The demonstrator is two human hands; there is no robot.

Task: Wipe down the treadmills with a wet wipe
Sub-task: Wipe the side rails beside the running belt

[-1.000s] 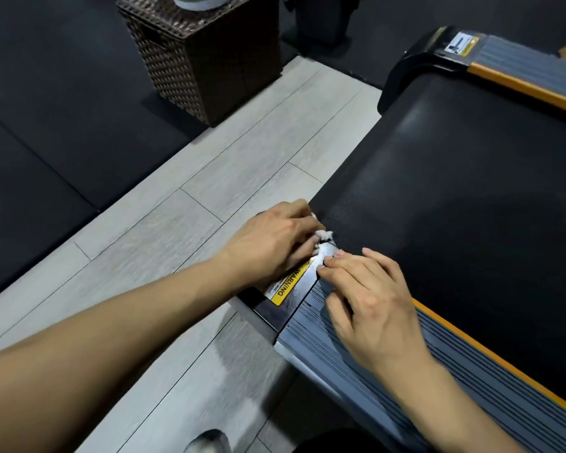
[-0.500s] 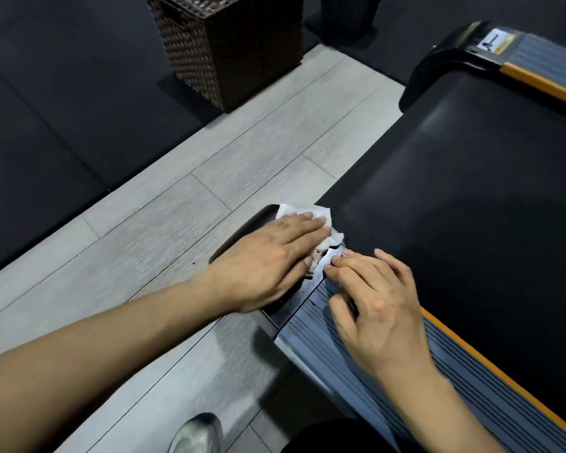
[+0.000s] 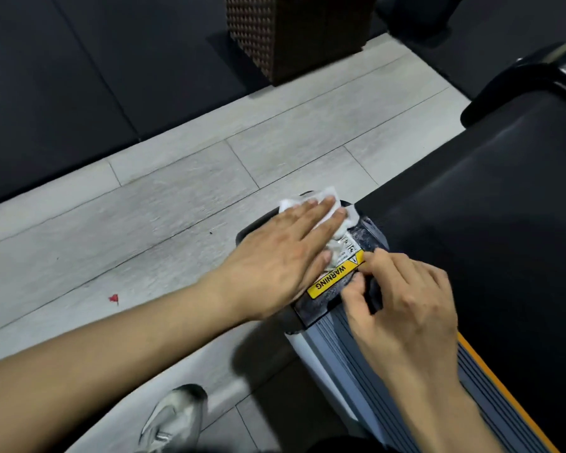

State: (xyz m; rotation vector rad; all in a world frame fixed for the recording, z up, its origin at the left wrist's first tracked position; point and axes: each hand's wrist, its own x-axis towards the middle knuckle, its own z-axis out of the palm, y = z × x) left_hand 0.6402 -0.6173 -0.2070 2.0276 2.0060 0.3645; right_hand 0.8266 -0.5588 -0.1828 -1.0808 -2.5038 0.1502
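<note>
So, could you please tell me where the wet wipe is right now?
The wet wipe lies under the left hand's flat fingers on the treadmill's black corner cap, just beyond the yellow warning label.

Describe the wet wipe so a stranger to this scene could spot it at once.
Find the treadmill with its wide black belt, and go to its near left corner cap, beside the pale floor planks. The wet wipe lies crumpled there under the left hand, just above a yellow WARNING sticker; it is the only white, soft thing there.

A gym: a treadmill [image 3: 504, 223] with a yellow warning label [image 3: 335, 276] stands on grey plank flooring [image 3: 177, 197], black rubber mats [image 3: 79, 76] lying beyond it.
</note>
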